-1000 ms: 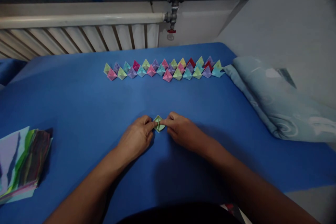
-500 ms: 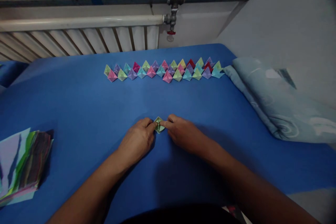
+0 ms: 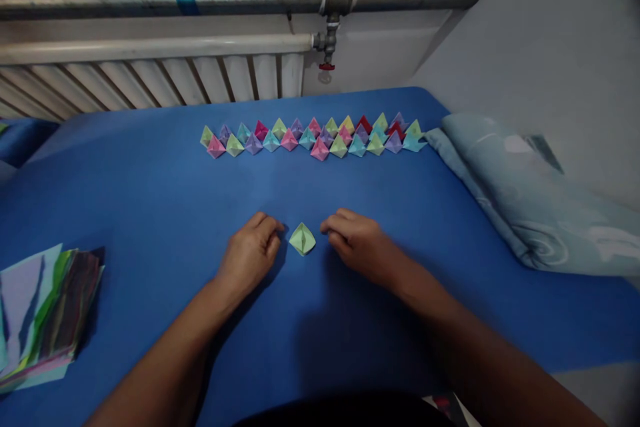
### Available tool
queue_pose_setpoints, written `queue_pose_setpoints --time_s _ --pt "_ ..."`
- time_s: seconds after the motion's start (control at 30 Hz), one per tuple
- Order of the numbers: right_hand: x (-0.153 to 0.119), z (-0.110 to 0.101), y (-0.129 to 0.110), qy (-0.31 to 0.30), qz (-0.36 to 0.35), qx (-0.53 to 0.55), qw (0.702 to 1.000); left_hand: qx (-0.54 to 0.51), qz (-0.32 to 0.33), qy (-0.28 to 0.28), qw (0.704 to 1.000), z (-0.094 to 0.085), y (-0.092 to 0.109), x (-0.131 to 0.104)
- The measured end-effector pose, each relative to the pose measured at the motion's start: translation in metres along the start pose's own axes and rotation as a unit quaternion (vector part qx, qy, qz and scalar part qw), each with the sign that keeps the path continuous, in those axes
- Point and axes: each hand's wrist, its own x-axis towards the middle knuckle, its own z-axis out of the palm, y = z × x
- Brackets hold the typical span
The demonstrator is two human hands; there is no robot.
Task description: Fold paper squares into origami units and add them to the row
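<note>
A small light-green folded paper boat lies by itself on the blue surface in front of me, its raised centre fold showing. To its left is my left hand, holding nothing, its fingers loosely bent and slightly apart. My right hand hovers on the other side, also holding nothing, with thumb and forefinger a little apart. Neither hand touches the boat. Farther back, several paper boats in pink, green, blue, purple, yellow and red stand close together in rows.
At the left lies a stack of coloured paper sheets. A folded grey-blue blanket rests on the right of the blue surface. Behind it are a white radiator, a metal pipe and a red-handled valve.
Both hands have let go of the green paper boat and drawn apart, left hand leftward, right hand rightward. The boat stays in place. The view has tilted slightly upward.
</note>
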Motion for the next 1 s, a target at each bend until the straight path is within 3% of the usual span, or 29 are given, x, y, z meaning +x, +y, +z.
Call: queue_pose_setpoints --time_s 0.1,0.2,0.47,0.73,1.0 --pt "-0.002 0.001 -0.003 0.02 -0.033 0.018 0.999 -0.013 -0.007 0.029 0.999 0.001 -0.003 0.002" --pt "-0.006 0.008 -0.015 -0.005 -0.071 0.024 0.997 -0.025 0.006 0.037 0.999 0.004 -0.004 0.002" --pt "-0.006 0.027 -0.029 -0.063 -0.029 -0.073 0.995 -0.018 0.007 0.029 0.999 0.006 -0.005 0.002" --pt "-0.006 0.01 -0.016 -0.03 -0.095 0.008 0.995 -0.059 -0.011 0.034 0.998 0.005 -0.003 0.002" --pt "-0.004 -0.002 -0.013 -0.078 -0.173 0.02 0.982 -0.213 -0.006 -0.022 0.977 -0.004 0.007 0.006"
